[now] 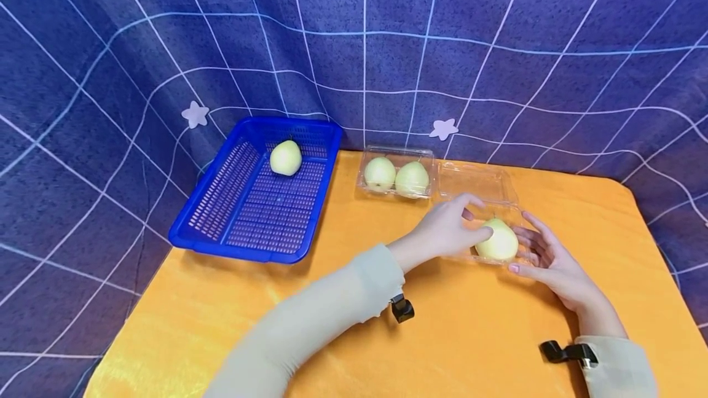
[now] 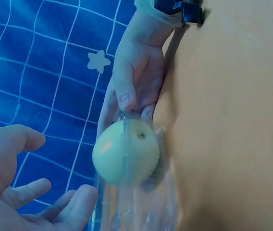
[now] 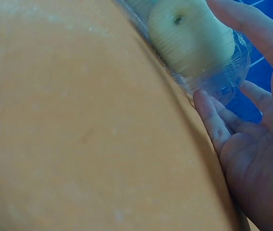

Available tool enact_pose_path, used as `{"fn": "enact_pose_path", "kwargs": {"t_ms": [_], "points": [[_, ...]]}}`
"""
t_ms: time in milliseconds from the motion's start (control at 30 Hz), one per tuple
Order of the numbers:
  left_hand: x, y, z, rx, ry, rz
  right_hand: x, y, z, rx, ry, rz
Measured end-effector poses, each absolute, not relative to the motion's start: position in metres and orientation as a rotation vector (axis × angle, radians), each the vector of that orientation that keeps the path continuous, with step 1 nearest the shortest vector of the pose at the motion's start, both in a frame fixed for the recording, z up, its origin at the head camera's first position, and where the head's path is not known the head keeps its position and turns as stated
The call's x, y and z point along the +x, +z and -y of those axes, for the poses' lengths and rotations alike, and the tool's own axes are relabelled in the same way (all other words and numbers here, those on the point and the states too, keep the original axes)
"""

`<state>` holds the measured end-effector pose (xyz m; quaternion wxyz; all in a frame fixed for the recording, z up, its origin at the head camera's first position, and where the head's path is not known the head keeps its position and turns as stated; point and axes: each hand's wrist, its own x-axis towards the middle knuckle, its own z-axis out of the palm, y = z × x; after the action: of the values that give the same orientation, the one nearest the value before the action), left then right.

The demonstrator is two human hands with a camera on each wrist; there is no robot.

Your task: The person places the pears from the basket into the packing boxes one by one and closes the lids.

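A pale green pear (image 1: 498,241) sits at the right end of an open clear plastic box (image 2: 148,211); the box's clear lid (image 1: 474,182) lies folded back behind it. My left hand (image 1: 450,226) hovers over the left side of the box, fingers spread, and the left wrist view shows it apart from the pear (image 2: 127,153). At the box's right end is my right hand (image 1: 558,272), its fingers loosely extended. In the right wrist view its fingertips (image 3: 205,103) are at the box's end wall, seemingly touching it.
A closed clear box (image 1: 396,190) with two pears stands at the back middle. Left of it is a blue plastic basket (image 1: 265,254) holding one pear (image 1: 286,158). Behind the orange tabletop (image 1: 442,336) hangs a blue grid-patterned cloth (image 1: 343,60).
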<state>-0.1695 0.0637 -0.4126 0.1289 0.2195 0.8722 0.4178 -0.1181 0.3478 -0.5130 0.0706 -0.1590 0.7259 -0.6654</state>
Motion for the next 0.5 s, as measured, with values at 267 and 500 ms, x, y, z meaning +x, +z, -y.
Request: {"fn": "enact_pose_path", "kwargs": {"t_ms": [267, 500], "points": [[-0.173, -0.388, -0.037, 0.69, 1.309, -2.453, -0.119, -0.516, -0.35, -0.471, -1.994, -2.194], [-0.183, -0.369, 0.001, 0.667, 1.392, -2.454, -0.119, -0.515, -0.349, -0.501, -2.026, -2.174]]}}
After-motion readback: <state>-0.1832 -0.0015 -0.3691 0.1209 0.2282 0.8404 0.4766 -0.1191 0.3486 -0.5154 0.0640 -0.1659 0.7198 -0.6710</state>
